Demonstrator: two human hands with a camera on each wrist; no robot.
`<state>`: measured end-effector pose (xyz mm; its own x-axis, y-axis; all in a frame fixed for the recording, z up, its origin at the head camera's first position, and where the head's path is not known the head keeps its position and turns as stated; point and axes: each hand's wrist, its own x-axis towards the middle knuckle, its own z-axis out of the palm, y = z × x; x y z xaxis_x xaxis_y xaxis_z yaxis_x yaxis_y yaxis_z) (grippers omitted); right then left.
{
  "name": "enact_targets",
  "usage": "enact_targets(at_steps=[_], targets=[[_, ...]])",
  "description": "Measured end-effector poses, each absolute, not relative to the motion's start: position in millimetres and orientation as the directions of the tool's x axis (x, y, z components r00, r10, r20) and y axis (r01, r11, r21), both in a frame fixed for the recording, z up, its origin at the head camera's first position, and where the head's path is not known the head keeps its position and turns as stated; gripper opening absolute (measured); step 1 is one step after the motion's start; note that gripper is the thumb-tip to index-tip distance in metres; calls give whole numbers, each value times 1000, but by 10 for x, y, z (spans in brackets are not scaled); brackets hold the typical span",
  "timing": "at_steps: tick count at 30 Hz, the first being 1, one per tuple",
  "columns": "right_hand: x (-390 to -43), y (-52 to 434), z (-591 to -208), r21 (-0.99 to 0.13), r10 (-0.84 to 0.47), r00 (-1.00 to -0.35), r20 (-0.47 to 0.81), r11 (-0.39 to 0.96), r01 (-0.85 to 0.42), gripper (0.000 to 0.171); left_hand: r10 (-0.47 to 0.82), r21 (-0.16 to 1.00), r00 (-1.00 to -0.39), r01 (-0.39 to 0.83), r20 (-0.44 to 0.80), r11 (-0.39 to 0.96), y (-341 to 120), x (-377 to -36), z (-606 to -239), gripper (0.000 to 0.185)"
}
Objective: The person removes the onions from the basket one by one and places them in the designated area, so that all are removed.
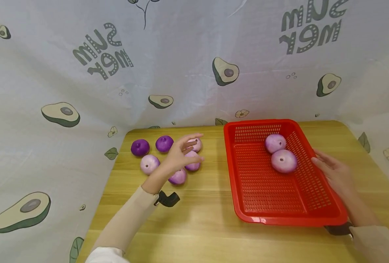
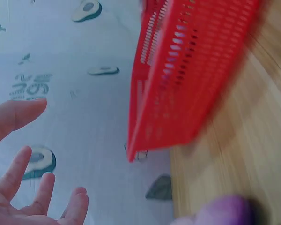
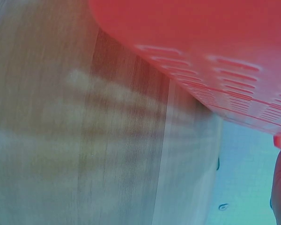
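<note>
Left hand [image 1: 181,153], fingers spread, hovers over purple onions [image 1: 184,166]; right hand [image 1: 332,171] fingers lie straight along the lengthwise-running red basket [image 1: 247,182].

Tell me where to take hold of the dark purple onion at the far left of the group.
Grip the dark purple round onion from above, fingertips across its widest part. Its left and near sides are free; another dark purple onion sits close on its right. The left hand hovers nearby.

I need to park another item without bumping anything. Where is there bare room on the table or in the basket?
The near half of the red basket is bare; two purple balls sit at its far right. The table is open along the near edge and in the strip between basket and left hand. The far left is crowded with six loose balls.
</note>
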<state>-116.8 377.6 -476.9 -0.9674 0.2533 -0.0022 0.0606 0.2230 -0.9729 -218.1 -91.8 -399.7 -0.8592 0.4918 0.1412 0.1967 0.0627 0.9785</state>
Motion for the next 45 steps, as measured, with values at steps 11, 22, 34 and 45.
enact_targets(at_steps=[11,22,34,45], targets=[[-1160,3783,-4777,-982,248,-968,-28,173,72,41,577,994,-814,104,63,38,-338,-2369,-3768,69],[-1179,3788,-4815,-1000,224,-974,-18,8,20,37,589,999,-808,8,-25,53,168,-2491,-3677,65],[-1165,3786,-4813,-998,253,-967,-19,50,32,36,600,996,-794,-86,-92,39,699,-2531,-3834,63],[-1168,3788,-4834,-1000,228,-974,-11,-30,5,37,570,987,-806,-131,-160,92,1197,-2477,-4118,55]])
